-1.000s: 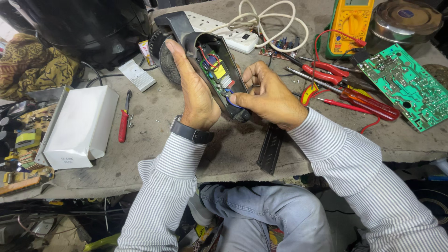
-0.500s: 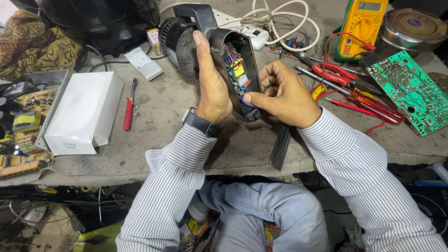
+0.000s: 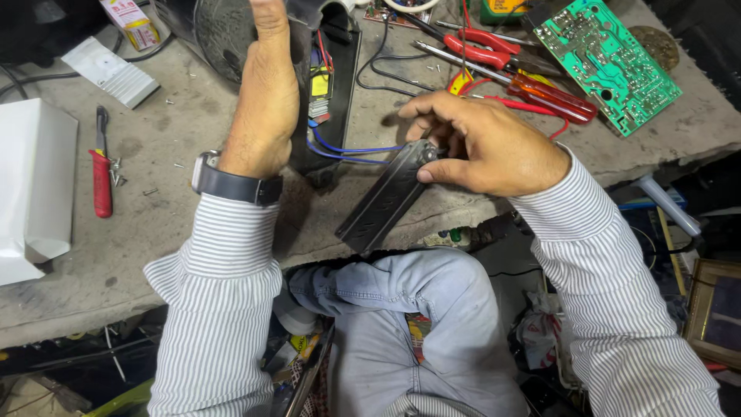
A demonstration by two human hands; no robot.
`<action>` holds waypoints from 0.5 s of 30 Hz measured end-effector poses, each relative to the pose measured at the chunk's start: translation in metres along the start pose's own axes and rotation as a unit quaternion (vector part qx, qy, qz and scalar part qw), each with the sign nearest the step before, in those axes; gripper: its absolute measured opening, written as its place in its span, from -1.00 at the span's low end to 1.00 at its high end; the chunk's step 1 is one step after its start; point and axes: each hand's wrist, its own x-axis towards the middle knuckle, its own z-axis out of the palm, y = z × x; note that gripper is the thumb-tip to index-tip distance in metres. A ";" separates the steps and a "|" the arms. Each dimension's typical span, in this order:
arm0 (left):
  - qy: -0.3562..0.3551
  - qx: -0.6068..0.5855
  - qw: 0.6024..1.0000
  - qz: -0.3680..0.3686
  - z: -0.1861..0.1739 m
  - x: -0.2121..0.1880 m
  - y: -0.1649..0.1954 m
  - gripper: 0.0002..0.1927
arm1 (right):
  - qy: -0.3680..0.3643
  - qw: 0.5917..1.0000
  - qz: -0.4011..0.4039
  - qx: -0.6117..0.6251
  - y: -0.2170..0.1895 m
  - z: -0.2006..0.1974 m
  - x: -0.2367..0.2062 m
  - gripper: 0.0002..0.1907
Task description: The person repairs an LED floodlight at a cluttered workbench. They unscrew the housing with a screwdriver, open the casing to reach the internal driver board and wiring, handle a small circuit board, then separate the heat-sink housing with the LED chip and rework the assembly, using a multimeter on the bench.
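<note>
The grey workbench (image 3: 193,232) carries everything, and the biggest thing on it is one black appliance housing (image 3: 340,93), lying open so that its small inner board and its red and blue wires show. The left hand (image 3: 266,100) lies flat along the housing's left wall, fingers straight, pressing rather than gripping. Just beside the housing, at the bench's near edge, lies one black slotted cover (image 3: 382,205), tilted; the right hand (image 3: 486,143) pinches its upper end between thumb and fingertips, closed narrowly on it. The step in hand looks like handling the loose cover while the housing is steadied, and the next move would call for a firm hold on the housing and care that the blue wires are not caught under the cover. One white box (image 3: 35,185) sits at the left edge, one green circuit board (image 3: 606,62) at upper right. I count two red-handled screwdrivers: one (image 3: 102,166) left, one (image 3: 552,96) right, beside one pair of red-handled pliers (image 3: 482,52). A few screws (image 3: 118,174) lie scattered.
</note>
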 end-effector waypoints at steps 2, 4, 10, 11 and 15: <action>0.039 0.142 0.978 -0.147 0.000 0.000 0.008 0.08 | 0.017 0.991 -0.001 0.136 -0.003 0.007 -0.008 -0.34; -0.015 0.145 0.979 -0.144 0.003 -0.004 0.014 -0.03 | 0.019 0.983 0.012 0.184 -0.005 0.015 -0.013 -0.41; -0.087 0.192 0.974 -0.086 0.005 -0.013 0.023 -0.05 | 0.062 0.992 0.026 0.106 -0.003 0.035 -0.030 -0.48; -0.102 0.178 0.974 -0.100 0.006 -0.015 0.024 -0.06 | 0.080 0.992 -0.040 0.087 -0.002 0.037 -0.034 -0.46; -0.072 0.439 0.889 -0.108 0.013 -0.016 0.029 0.03 | 0.097 0.983 -0.106 0.118 0.001 0.043 -0.042 -0.45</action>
